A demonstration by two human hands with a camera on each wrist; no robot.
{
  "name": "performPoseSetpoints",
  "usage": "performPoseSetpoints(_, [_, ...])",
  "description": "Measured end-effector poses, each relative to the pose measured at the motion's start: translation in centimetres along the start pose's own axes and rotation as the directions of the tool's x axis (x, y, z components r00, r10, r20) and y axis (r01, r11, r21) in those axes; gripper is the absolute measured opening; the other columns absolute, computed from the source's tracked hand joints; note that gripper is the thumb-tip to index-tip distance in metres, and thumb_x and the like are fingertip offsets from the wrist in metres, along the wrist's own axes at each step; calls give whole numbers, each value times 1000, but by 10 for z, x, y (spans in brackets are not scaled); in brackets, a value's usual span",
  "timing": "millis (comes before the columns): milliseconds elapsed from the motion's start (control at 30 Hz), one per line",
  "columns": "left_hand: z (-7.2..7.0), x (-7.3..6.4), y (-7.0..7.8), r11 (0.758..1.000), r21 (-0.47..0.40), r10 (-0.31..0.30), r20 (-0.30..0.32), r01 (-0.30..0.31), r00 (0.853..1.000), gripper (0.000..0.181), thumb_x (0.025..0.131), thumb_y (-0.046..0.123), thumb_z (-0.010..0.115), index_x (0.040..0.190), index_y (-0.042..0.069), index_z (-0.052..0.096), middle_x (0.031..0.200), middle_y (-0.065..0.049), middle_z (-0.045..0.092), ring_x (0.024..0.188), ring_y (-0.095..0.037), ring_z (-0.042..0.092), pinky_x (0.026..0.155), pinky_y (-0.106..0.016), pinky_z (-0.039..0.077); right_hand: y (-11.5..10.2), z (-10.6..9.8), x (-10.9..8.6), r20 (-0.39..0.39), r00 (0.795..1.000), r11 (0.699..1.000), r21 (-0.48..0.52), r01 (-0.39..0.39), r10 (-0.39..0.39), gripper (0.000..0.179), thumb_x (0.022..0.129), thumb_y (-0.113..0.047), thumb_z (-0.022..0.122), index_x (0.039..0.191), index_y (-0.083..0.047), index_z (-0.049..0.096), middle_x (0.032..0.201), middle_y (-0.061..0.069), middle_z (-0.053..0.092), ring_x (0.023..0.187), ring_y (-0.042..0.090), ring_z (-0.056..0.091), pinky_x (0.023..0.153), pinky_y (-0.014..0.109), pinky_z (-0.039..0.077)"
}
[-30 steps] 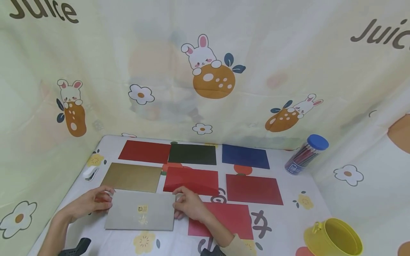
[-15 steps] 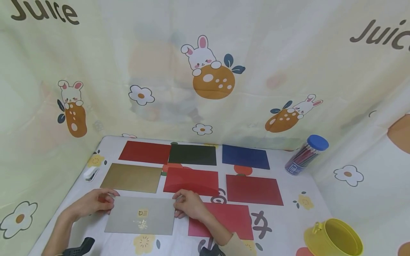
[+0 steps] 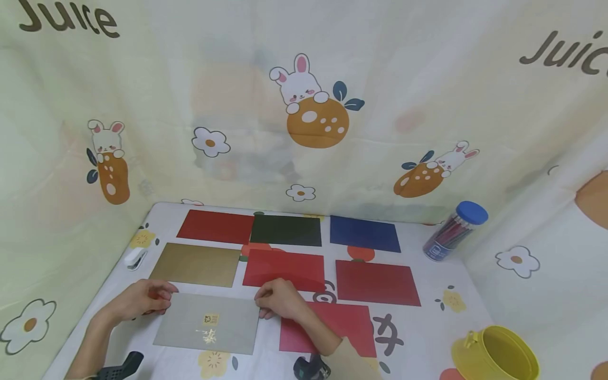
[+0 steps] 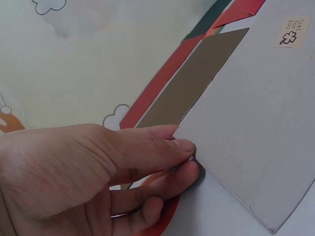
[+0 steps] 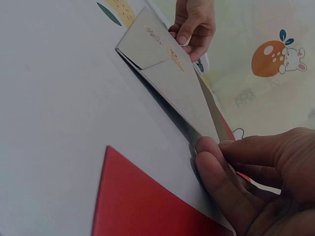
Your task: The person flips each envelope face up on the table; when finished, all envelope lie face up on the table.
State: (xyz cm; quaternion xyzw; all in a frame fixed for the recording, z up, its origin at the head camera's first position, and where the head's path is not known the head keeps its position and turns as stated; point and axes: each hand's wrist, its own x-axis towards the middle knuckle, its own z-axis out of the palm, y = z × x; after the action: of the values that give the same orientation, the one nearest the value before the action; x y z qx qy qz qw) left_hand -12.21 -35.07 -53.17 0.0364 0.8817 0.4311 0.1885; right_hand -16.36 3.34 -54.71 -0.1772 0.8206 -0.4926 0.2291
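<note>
A flat grey envelope [image 3: 190, 316] with gold print and a small sticker is held between both hands at the front left of the table. At its left edge my left hand [image 3: 140, 302] pinches near the far corner, thumb on top and fingers beneath. My right hand [image 3: 283, 302] pinches the opposite edge between thumb and finger. In the right wrist view a flap line crosses the envelope [image 5: 187, 105], and a shadow gap shows under its near edge. Right of it lies a pinkish-red flat piece [image 3: 328, 322], partly behind the right forearm.
Beyond lie flat gold [image 3: 197, 264], bright red [image 3: 284, 269], dark red [image 3: 377, 282], brick-red [image 3: 215, 226], dark green [image 3: 286, 230] and blue [image 3: 364, 233] pieces. A white stapler [image 3: 135, 258] sits left. A blue-lidded pencil tub [image 3: 453, 232] and yellow bucket [image 3: 494, 353] stand right.
The envelope has shifted slightly toward the front, and its face now looks a little different in slant. My left hand has moved slightly right; the right hand stays nearly in place.
</note>
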Motion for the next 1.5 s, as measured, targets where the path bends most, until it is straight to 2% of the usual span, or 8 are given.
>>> performPoseSetpoints(733, [-5, 0, -3, 1000, -23, -10, 37, 10, 999, 29, 90, 10, 73, 115, -2, 65, 87, -7, 64, 77, -20, 61, 61, -25, 49, -2, 2, 3, -33, 999, 999, -38, 14, -15, 18, 89, -21, 78, 102, -9, 77, 77, -1, 71, 61, 13, 70, 63, 25, 59])
performPoseSetpoints(900, [-7, -1, -5, 999, 32, -26, -71, 29, 997, 33, 90, 16, 75, 118, 2, 66, 93, -5, 67, 85, -20, 61, 67, -24, 51, -3, 0, 3, -54, 998, 998, -69, 12, -16, 19, 88, -23, 79, 103, -11, 77, 76, -5, 69, 61, 12, 69, 62, 24, 58])
performPoseSetpoints(1000, [-10, -1, -9, 999, 32, -15, -163, 21, 987, 40, 92, 21, 74, 126, 2, 63, 107, -10, 69, 97, -25, 64, 74, -24, 54, -5, -2, 5, -61, 998, 996, -92, 20, -26, 19, 87, -24, 79, 103, -13, 77, 75, -6, 69, 62, 12, 68, 62, 24, 57])
performPoseSetpoints(1100, [-13, -1, -14, 1000, -7, -3, -236, 2, 972, 50, 96, 26, 69, 137, 1, 54, 125, -19, 64, 114, -35, 60, 84, -34, 56, -8, -2, 11, -61, 997, 993, -110, 41, -48, 19, 88, -26, 78, 104, -16, 77, 77, -9, 69, 65, 10, 67, 64, 23, 57])
performPoseSetpoints(1200, [-17, 1, -15, 999, -38, 7, -296, -19, 955, 60, 100, 28, 64, 148, 1, 42, 143, -27, 50, 130, -45, 47, 95, -52, 53, -14, 0, 20, -61, 994, 991, -108, 80, -87, 21, 90, -28, 76, 108, -17, 77, 85, -10, 70, 72, 8, 66, 67, 23, 56])
performPoseSetpoints(1300, [-17, 5, -12, 998, -53, 11, -319, -29, 948, 71, 100, 27, 64, 155, 1, 29, 154, -31, 34, 139, -52, 34, 102, -66, 43, -21, 2, 31, -51, 994, 993, -63, 96, -99, 27, 91, -29, 73, 115, -16, 75, 98, -10, 71, 83, 8, 65, 73, 24, 57])
performPoseSetpoints(1400, [-17, 10, -9, 997, -70, 9, -320, -33, 947, 81, 98, 25, 67, 159, 3, 19, 159, -32, 23, 143, -54, 26, 105, -67, 36, -26, 6, 40, -16, 997, 997, 32, 74, -74, 35, 94, -28, 70, 126, -14, 70, 111, -5, 71, 96, 11, 66, 81, 28, 58])
performPoseSetpoints(1500, [-17, 15, -7, 996, -90, -2, -313, -28, 950, 87, 95, 26, 70, 160, 5, 15, 161, -32, 19, 144, -56, 23, 106, -68, 33, -29, 12, 47, 28, 999, 987, 158, 37, -42, 46, 95, -25, 69, 137, -8, 60, 124, 3, 68, 108, 16, 66, 89, 34, 58])
